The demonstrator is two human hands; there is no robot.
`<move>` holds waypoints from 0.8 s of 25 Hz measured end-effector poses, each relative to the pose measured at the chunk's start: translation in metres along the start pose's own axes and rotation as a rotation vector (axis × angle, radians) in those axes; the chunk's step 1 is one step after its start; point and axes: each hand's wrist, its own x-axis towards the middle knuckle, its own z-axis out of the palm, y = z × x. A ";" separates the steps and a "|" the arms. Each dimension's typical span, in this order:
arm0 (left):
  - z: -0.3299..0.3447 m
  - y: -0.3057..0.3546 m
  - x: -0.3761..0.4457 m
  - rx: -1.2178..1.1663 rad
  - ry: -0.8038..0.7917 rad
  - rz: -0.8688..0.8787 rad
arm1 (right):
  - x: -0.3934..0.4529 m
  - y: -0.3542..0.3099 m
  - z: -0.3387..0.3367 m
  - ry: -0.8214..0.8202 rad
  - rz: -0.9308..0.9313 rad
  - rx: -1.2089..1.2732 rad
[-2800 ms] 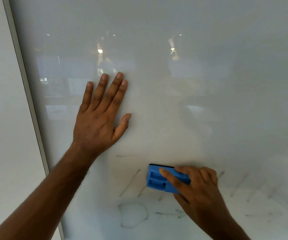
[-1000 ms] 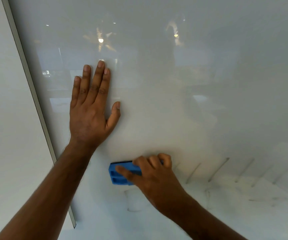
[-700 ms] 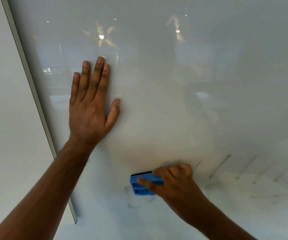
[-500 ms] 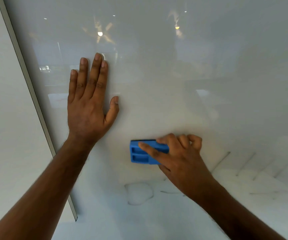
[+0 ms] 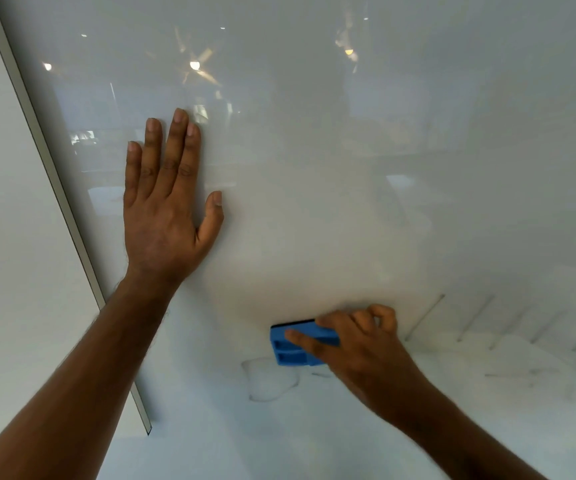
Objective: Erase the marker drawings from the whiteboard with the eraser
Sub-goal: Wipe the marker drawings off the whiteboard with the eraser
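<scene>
Head view, near to far: right hand (image 5: 359, 344) lowest and nearest, fingers curled round the blue eraser (image 5: 300, 344), thumb laid across its back, pad pressed to the whiteboard (image 5: 348, 168). Eraser long axis roughly level, free end pointing left. Just below and left of that end, almost touching it, a faint rounded outline (image 5: 271, 379); a short smudge right beneath the eraser. To the right of the knuckles, a row of slanted strokes (image 5: 425, 317) running off toward the right edge, with fainter streaks below them. So remaining marks on both sides of the eraser, outline the closer, and right hand plainly the one placed to reach either. Higher up, left hand (image 5: 165, 209) flat on the board, fingers straight and together, holding nothing, near the metal frame edge (image 5: 54, 174). Upper board free of marks, only ceiling lights reflected
</scene>
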 end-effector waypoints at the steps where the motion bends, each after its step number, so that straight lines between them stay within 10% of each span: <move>1: 0.000 0.000 0.000 0.002 -0.001 -0.004 | 0.004 0.012 -0.006 0.009 0.024 0.000; 8: -0.001 0.004 -0.001 0.002 -0.008 -0.009 | 0.049 0.037 -0.023 0.135 0.212 0.077; 16: -0.003 0.005 -0.004 0.000 -0.046 -0.010 | -0.036 0.025 0.003 -0.083 -0.158 0.038; 20: -0.001 0.014 -0.008 -0.006 -0.057 -0.068 | -0.030 0.065 -0.014 -0.014 -0.032 0.041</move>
